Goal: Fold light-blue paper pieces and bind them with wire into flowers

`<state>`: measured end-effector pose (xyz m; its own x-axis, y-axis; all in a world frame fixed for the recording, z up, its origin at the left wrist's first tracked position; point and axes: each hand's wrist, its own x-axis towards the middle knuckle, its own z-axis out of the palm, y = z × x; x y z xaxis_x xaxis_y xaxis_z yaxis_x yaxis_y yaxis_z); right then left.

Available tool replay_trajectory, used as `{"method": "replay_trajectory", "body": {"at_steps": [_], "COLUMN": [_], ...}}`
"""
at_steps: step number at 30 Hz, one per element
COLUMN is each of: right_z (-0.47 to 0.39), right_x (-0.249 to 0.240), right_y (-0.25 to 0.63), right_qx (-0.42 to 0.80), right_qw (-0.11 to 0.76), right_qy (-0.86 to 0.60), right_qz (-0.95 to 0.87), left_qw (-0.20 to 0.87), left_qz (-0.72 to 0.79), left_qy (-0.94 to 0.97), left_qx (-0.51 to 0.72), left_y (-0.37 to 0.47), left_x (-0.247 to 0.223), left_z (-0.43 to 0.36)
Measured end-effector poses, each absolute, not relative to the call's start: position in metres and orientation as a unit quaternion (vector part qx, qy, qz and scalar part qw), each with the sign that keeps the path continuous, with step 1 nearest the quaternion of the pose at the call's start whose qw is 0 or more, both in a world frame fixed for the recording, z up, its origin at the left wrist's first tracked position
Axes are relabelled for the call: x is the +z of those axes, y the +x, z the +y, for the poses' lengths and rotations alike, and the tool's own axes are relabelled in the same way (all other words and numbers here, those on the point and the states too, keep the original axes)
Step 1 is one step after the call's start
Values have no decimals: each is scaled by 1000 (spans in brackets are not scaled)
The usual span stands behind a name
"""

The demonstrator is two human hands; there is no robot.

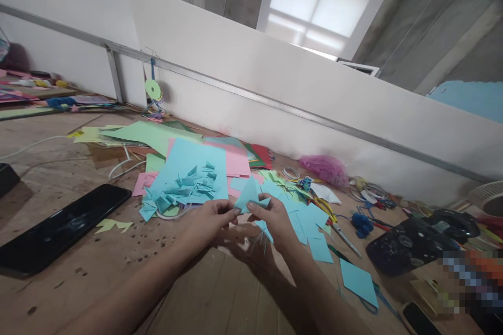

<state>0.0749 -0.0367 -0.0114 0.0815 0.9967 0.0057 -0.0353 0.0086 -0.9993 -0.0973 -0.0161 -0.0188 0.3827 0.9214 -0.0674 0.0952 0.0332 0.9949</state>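
A light blue folded paper [249, 192] with a pointed top is between my two hands, above the table's front part. My left hand [214, 220] pinches its lower left corner with thumb and fingertips. On its right side, my right hand [273, 218] grips the paper, the thumb lying across its front. Behind my left hand, a pile of small folded blue pieces [190, 186] rests on a large blue sheet [192, 154]. Blue paper squares [296, 209] lie loosely spread beyond and to the right of my right hand.
On the brown table [98, 272] are a black phone [65, 227] at left, yellow-handled scissors [346, 238], a pink plastic bag [325, 168], a blue square [359, 282] and a dark case [408, 243] at right. A white partition [236, 97] stands behind.
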Motion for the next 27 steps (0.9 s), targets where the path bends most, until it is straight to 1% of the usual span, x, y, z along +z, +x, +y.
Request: {"method": "replay_trajectory", "body": {"at_steps": [4,10,15,21,27], "right_z": [-34,-32,-33,-33,-31], "right_x": [-16,-18,-18,-21,-21], "right_y": [78,81,82,84,85], "right_qx": [470,477,477,469,479], "right_qw": [551,581,583,583,579], "right_qy": [-514,-489,-486,-487,-488], "right_qz": [-460,-442,-443,-450,-444], "left_qw": [585,619,614,619,591], "left_qz": [442,449,408,376,389], "left_qy": [586,545,564,580,596], "left_qx": [343,344,372,374,379], "left_y": [-99,-100,-101,-100,-97], "left_x": [-17,-19,-17,-12,-13], "left_z": [-18,-17,-18,-20,-18]}}
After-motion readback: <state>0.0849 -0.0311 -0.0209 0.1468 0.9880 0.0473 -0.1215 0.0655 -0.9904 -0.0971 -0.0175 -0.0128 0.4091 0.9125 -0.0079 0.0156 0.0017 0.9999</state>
